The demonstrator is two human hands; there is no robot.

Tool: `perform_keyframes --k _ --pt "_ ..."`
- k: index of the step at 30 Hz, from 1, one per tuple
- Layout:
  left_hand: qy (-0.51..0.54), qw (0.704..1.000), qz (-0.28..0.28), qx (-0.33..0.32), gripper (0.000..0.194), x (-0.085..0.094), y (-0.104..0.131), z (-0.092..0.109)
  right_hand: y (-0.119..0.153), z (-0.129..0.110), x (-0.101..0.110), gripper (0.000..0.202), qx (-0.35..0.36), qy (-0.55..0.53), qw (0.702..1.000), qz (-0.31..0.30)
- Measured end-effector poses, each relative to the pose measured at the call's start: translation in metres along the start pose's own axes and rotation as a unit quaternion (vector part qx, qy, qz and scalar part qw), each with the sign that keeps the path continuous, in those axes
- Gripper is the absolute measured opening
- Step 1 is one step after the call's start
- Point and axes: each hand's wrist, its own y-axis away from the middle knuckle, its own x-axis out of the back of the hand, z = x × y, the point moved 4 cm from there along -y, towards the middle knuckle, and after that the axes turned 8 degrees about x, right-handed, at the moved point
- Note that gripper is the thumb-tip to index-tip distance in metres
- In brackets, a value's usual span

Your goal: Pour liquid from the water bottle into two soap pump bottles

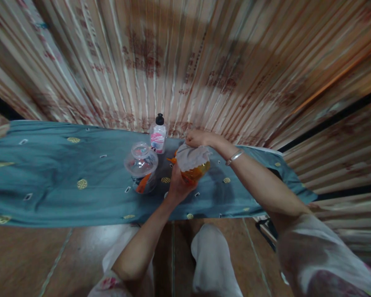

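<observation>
In the head view, clasping an orange container [195, 175] in the left hand [181, 185], under a grey cloth [191, 157], while curling the right hand [198, 138] at the cloth's far edge, too blurred to tell whether pinching it. Working over a teal patterned cover [55, 177] on both sides of the hands, with a clear jar [141, 165] just left of the left hand and a pink-labelled bottle [158, 139] ahead and left of it. Facing a pleated, red-flowered curtain [173, 62] beyond both hands, above brown floor tiles [27, 251] nearer than the left hand.
</observation>
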Motion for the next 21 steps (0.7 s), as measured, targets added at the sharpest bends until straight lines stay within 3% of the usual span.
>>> perform_keyframes --k 4,6,12,17,21 --pt "-0.031 0.999 -0.007 -0.038 0.096 -0.001 0.001 -0.001 0.015 0.015 -0.009 0.017 0.004 -0.131 0.991 0.025" --pt "-0.03 0.998 -0.008 -0.054 0.097 -0.001 0.002 -0.003 0.027 0.019 -0.013 0.013 0.013 -0.203 0.976 0.073" --pt "-0.057 0.996 -0.013 -0.07 0.101 -0.001 0.003 -0.011 0.071 0.025 -0.034 0.033 0.011 -0.365 0.899 0.243" --pt "-0.055 0.997 -0.008 -0.048 0.114 0.002 0.0 -0.019 0.108 0.022 -0.06 0.04 -0.033 -0.379 0.855 0.352" --pt "-0.04 0.998 -0.009 -0.044 0.115 0.002 -0.002 -0.022 0.14 -0.001 -0.068 0.042 -0.081 -0.317 0.823 0.464"
